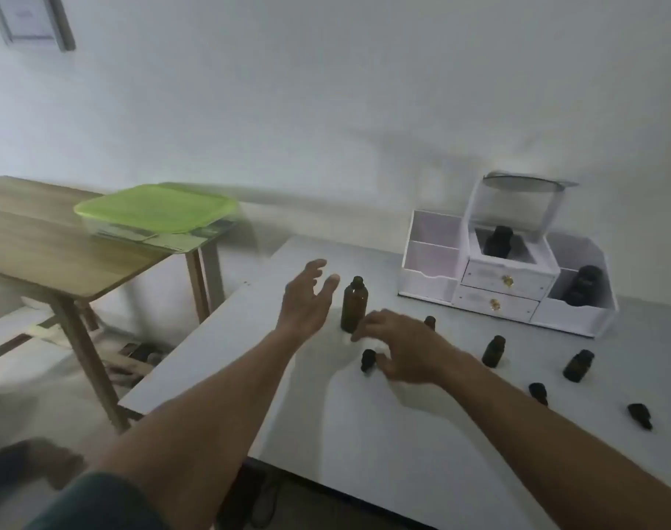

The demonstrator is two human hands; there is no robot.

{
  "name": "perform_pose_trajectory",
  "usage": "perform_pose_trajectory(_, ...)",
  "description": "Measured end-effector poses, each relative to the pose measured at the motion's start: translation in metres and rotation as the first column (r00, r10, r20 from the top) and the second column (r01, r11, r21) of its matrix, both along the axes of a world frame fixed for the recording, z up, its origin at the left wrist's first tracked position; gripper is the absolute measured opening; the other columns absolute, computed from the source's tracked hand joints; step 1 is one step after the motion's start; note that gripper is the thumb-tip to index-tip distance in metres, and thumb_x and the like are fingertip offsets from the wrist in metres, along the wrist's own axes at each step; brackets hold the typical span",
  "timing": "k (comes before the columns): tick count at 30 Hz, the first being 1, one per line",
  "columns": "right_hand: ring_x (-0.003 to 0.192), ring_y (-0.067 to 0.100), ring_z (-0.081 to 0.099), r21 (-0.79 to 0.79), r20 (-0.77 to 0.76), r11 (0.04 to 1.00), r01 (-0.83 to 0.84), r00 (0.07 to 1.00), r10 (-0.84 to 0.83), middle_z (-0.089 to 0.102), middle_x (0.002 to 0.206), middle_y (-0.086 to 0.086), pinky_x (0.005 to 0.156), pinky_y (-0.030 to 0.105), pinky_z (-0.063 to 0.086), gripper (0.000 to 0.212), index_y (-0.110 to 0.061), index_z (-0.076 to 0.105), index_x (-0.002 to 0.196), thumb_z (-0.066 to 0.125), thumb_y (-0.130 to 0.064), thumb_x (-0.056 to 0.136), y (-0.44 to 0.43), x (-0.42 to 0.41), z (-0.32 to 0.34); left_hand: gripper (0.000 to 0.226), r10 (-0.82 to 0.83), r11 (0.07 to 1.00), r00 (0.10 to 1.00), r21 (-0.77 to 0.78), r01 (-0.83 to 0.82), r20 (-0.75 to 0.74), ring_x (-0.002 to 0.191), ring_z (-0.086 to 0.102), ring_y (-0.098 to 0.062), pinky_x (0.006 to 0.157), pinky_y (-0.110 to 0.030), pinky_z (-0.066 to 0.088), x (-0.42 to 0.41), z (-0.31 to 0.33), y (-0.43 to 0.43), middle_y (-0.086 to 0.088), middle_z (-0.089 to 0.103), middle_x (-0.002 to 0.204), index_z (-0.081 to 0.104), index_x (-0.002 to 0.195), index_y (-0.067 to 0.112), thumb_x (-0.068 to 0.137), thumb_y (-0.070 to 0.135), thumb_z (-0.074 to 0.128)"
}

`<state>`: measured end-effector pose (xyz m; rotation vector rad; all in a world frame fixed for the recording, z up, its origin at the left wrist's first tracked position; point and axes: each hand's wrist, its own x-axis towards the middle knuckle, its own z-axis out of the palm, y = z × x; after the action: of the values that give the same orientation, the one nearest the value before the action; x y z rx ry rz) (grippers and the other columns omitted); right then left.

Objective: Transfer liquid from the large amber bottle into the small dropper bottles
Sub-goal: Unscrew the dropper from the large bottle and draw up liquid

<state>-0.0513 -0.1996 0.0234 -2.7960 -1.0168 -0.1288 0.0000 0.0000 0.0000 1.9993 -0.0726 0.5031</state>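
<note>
Large bottle: a tall, round amber glass bottle [354, 304] was found standing upright on the pale grey tabletop [383, 426], long axis vertical, its dark cap seemingly in place.
Left hand: the left hand [305, 300] was held in the air just to the left of the large bottle, palm turned towards it, fingers spread and gripping nothing. A narrow gap to the glass was noted; no contact was seen.
Right hand: the right hand [401, 348] was found low over the tabletop, in front of and slightly right of the large bottle's base, fingers loosely curled and parted. Nothing was seen pinched.
Nearest dropper bottle: a small dark dropper bottle [368, 360] was recorded upright just beside the right fingertips; whether it was touched could not be told.
Other small bottles: three more were noted standing further right, and two lying on their sides near the front right.
Organiser: a white plastic drawer organiser [494, 288] was noted at the back right, with dark bottles in its compartments.
Governing relation: the large bottle lay to the right of the left palm and was nearer to that hand; a sideways closing grasp around the upright body was judged the likely move.
Risk: the narrow upright bottle was judged liable to tip if knocked.
Image quality: motion blur was noted.
</note>
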Motion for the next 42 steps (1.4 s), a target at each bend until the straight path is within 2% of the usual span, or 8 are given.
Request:
perform_pose_trajectory(7, 0.125, 0.015, 0.050, -0.080, -0.020, 0.996, -0.029, 0.999, 0.028, 0.057, 0.141, -0.006, 0.106, 0.034, 0.041, 0.025, -0.028, 0.069, 0.122, 0.058, -0.024, 0.099, -0.003, -0.003, -0.036, 0.059, -0.091, 0.977, 0.987, -0.204, 0.062, -0.132, 0.109, 0.055, -0.016, 0.089, -0.027, 0.043, -0.003, -0.021, -0.015, -0.003, 0.057, 0.132, 0.046, 0.139, 0.028, 0.085, 0.034, 0.071)
perform_pose_trajectory(11, 0.108, 0.009, 0.059, 0.245, 0.059, 0.969, 0.009, 0.998, -0.025, 0.068, 0.119, -0.009, 0.096, 0.034, 0.050, 0.020, -0.025, 0.070, 0.114, 0.062, -0.021, 0.096, -0.011, 0.006, -0.033, 0.068, -0.147, 0.962, 0.978, -0.250, 0.108, -0.145, 0.114, 0.057, -0.020, 0.091, -0.029, 0.045, 0.004, -0.031, -0.023, -0.005, 0.058, 0.131, 0.048, 0.138, 0.028, 0.076, 0.026, 0.076)
perform_pose_trajectory(15, 0.093, 0.003, 0.068, 0.792, 0.037, 0.598, 0.123, 0.968, -0.248, 0.072, 0.101, -0.015, 0.081, 0.023, 0.056, 0.017, -0.026, 0.071, 0.107, 0.069, -0.017, 0.093, -0.011, 0.024, -0.005, 0.071, -0.195, 0.944, 0.972, -0.296, 0.149, -0.130, 0.106, 0.063, -0.017, 0.080, -0.020, 0.049, 0.015, -0.034, -0.026, -0.001, 0.063, 0.121, 0.054, 0.132, 0.027, 0.064, 0.032, 0.073)
perform_pose_trajectory(19, 0.099, -0.001, 0.068, 0.959, -0.101, 0.232, 0.163, 0.961, -0.258, 0.074, 0.106, -0.010, 0.087, 0.021, 0.056, 0.021, -0.020, 0.071, 0.115, 0.065, -0.016, 0.095, -0.005, 0.043, 0.026, 0.057, -0.241, 0.934, 0.965, -0.294, 0.203, -0.100, 0.096, 0.067, -0.013, 0.080, -0.023, 0.052, 0.021, -0.042, -0.032, 0.004, 0.070, 0.104, 0.064, 0.117, 0.028, 0.061, 0.033, 0.075)
perform_pose_trajectory(22, 0.104, 0.014, 0.070, 0.983, -0.143, 0.079, 0.165, 0.962, -0.232, 0.076, 0.106, -0.002, 0.089, 0.033, 0.059, 0.020, -0.016, 0.073, 0.114, 0.066, -0.016, 0.095, -0.004, 0.059, 0.032, 0.048, -0.209, 0.946, 0.976, -0.267, 0.184, -0.067, 0.087, 0.067, -0.002, 0.075, -0.014, 0.049, 0.023, -0.049, -0.034, 0.009, 0.072, 0.096, 0.066, 0.109, 0.030, 0.063, 0.027, 0.077)
perform_pose_trajectory(29, 0.093, 0.008, 0.070, 0.992, -0.119, 0.025, 0.125, 0.978, -0.169, 0.075, 0.093, -0.012, 0.077, 0.027, 0.060, 0.016, -0.019, 0.075, 0.106, 0.068, -0.013, 0.093, 0.004, 0.075, 0.024, 0.038, -0.181, 0.964, 0.982, -0.207, 0.167, -0.051, 0.081, 0.066, 0.003, 0.075, -0.015, 0.051, 0.035, -0.053, -0.029, 0.013, 0.072, 0.089, 0.066, 0.093, 0.041, 0.059, 0.028, 0.078)
perform_pose_trajectory(33, 0.088, 0.002, 0.072, 0.991, -0.076, 0.092, 0.094, 0.980, -0.183, 0.075, 0.087, -0.020, 0.074, 0.021, 0.059, 0.016, -0.025, 0.073, 0.104, 0.067, -0.013, 0.095, 0.010, 0.077, 0.026, 0.037, -0.173, 0.974, 0.983, -0.157, 0.161, -0.066, 0.078, 0.062, 0.014, 0.068, -0.006, 0.046, 0.038, -0.053, -0.028, 0.020, 0.068, 0.086, 0.063, 0.090, 0.042, 0.069, 0.017, 0.082)
perform_pose_trajectory(42, 0.084, -0.008, 0.070, 0.985, -0.033, 0.162, 0.065, 0.980, -0.194, 0.071, 0.080, -0.034, 0.074, 0.019, 0.059, 0.015, -0.023, 0.069, 0.107, 0.064, -0.014, 0.097, 0.014, 0.076, 0.027, 0.036, -0.164, 0.980, 0.982, -0.131, 0.152, -0.088, 0.080, 0.060, 0.015, 0.072, -0.011, 0.045, 0.039, -0.054, -0.028, 0.020, 0.067, 0.089, 0.063, 0.094, 0.040, 0.070, 0.020, 0.082)
